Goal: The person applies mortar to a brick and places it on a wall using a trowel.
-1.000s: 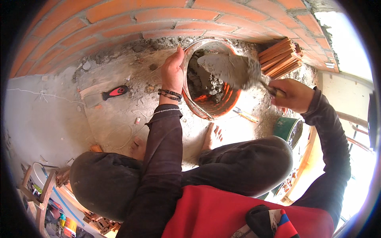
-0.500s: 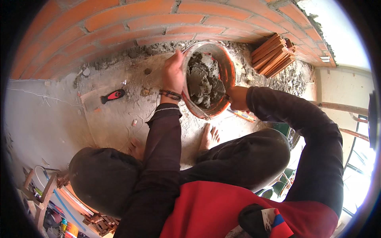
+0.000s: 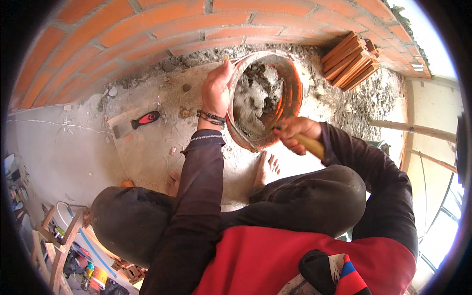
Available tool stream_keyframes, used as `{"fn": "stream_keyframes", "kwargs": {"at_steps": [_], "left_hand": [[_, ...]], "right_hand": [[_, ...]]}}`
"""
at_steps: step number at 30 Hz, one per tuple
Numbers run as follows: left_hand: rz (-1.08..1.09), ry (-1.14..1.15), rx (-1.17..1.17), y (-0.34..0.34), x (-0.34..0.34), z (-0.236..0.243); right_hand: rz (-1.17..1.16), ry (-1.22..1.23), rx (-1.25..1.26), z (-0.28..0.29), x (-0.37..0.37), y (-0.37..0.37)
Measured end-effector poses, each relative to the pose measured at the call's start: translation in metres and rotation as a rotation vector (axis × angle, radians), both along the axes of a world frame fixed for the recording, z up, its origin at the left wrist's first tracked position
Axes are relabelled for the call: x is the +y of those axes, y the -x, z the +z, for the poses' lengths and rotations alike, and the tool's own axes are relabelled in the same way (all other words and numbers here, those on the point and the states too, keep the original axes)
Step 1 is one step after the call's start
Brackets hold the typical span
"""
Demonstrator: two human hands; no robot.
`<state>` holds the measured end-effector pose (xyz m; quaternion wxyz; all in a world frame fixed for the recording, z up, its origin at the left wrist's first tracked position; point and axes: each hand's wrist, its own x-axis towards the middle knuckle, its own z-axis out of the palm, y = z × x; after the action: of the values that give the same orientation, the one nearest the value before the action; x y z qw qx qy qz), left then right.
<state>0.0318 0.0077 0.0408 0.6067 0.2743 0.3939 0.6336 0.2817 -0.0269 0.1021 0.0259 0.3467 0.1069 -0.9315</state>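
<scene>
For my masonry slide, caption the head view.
Beside a brick wall: left hand on an orange bucket of grey mix, right hand gripping a yellow handle.

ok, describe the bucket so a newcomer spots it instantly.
Find the brick wall across the top; just below it, near picture centre, is the bucket, just beyond the bare right foot. Unlike the stacked orange-brown slabs to its right, it's round-mouthed, orange inside and holds grey mix.
</scene>
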Motion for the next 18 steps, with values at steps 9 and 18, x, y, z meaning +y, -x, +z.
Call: {"fn": "stream_keyframes", "kwargs": {"at_steps": [9,18], "left_hand": [[0.013,0.043,-0.202,0.004,0.004,-0.004],[0.110,-0.075,0.307,-0.007,0.000,0.006]], "right_hand": [[0.111,-0.080,0.127,0.058,0.028,-0.056],[1.015,-1.754,-1.016,0.105,0.029,0.005]]}}
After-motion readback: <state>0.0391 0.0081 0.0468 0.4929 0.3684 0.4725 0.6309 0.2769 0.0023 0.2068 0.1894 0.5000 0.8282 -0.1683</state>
